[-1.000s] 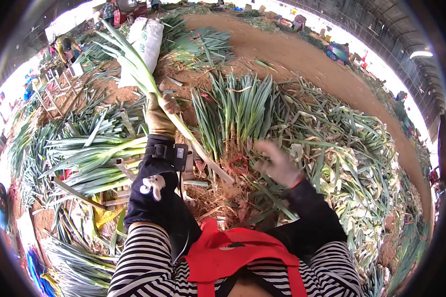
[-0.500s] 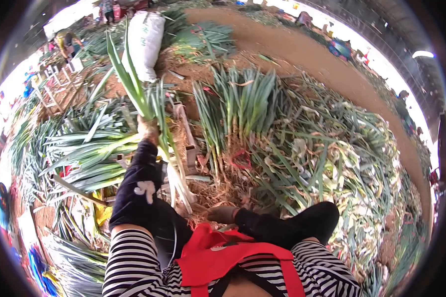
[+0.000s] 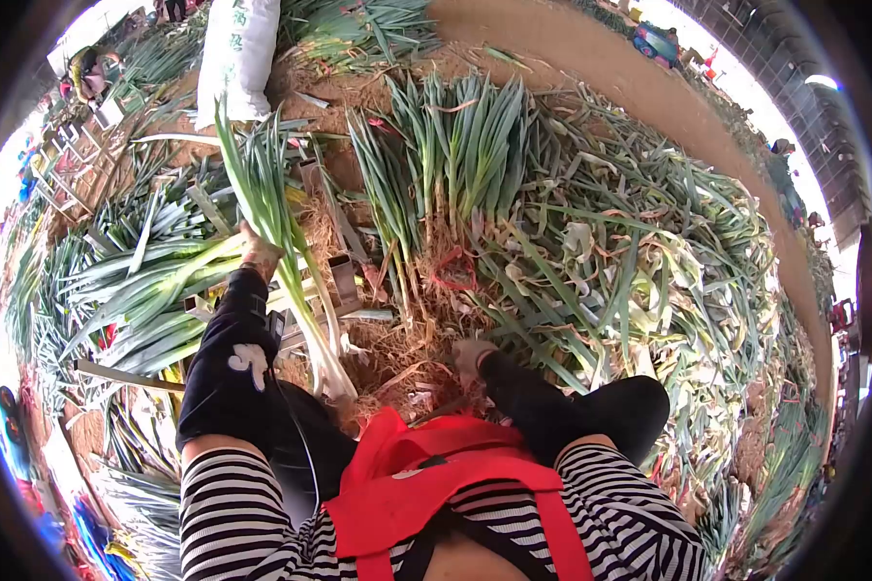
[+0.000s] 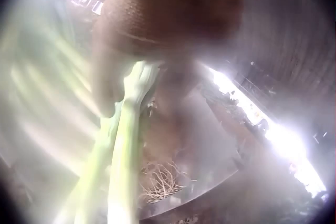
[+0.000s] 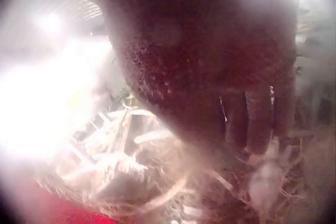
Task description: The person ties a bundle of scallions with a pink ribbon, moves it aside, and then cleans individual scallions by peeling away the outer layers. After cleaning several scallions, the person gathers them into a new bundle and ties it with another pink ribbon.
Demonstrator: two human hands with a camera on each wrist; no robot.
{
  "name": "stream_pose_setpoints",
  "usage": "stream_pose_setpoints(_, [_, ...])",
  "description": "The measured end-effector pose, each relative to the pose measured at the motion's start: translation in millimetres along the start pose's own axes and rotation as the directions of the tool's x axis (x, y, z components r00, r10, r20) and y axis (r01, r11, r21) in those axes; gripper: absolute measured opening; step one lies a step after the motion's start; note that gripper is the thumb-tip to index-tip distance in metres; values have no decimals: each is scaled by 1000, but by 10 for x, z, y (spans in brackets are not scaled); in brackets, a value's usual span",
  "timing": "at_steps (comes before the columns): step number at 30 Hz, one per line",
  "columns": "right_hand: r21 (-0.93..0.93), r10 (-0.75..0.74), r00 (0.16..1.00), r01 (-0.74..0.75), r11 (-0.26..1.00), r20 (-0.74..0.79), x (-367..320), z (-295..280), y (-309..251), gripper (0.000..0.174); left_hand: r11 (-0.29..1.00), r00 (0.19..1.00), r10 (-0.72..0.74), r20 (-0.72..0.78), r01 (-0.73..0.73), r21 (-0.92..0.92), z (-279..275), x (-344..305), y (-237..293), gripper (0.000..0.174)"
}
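Observation:
The left hand (image 3: 260, 250) grips leeks (image 3: 298, 281) around their green stems, roots hanging low near the knees. In the left wrist view, the same hand (image 4: 157, 40) is above two pale stalks (image 4: 123, 150), its fingers blurred. Down at the root litter (image 3: 407, 363), close to the red apron, is the right hand (image 3: 472, 355). The right wrist view has that hand (image 5: 205, 66) pointing down, fingertips at a whitish clump (image 5: 265, 182) among thin roots; whether they pinch it cannot be told.
A leek bundle (image 3: 470, 145) stands upright ahead, with a red tie at its base. More leeks (image 3: 145, 300) lie on the left. Loose leaves (image 3: 669, 261) are heaped on the right. Behind are a white sack (image 3: 237, 58) and a bare dirt path (image 3: 572, 44).
The left hand has come down leftward, with the leeks now hanging lower. The right hand has dropped from beside the standing bundle to the litter, then shifted slightly right. The head view has shifted.

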State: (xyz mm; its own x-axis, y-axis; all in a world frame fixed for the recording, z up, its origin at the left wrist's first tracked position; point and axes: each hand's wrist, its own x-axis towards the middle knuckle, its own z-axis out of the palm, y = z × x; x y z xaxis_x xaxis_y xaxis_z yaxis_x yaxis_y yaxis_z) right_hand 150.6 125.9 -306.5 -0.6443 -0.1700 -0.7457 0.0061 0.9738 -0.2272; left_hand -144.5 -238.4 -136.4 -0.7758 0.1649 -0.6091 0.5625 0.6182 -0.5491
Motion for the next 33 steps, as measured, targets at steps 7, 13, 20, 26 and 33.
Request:
stream_pose_setpoints(7, [446,223,927,-70,893,-301,158,-695,-350,36,212,876,-187,-445,-407,-889,33,-219,14,34])
stream_pose_setpoints(13, [424,345,869,-180,888,-355,815,-879,-649,49,238,645,-405,-648,-610,-756,-937,-1129,94,38])
stream_pose_setpoints(20, [333,593,707,-493,804,-385,1506,-575,-702,68,410,611,-305,-730,-608,-680,-1121,-1418,277,37])
stream_pose_setpoints(26, [-27,-206,943,206,978,-262,1284,-1168,-282,31,550,758,-161,-633,-463,-695,-1051,-1447,251,43])
stream_pose_setpoints(33, [565,475,669,-98,819,-572,-379,-1770,-189,41,489,792,-3,-611,-532,-692,-1292,-1618,412,49])
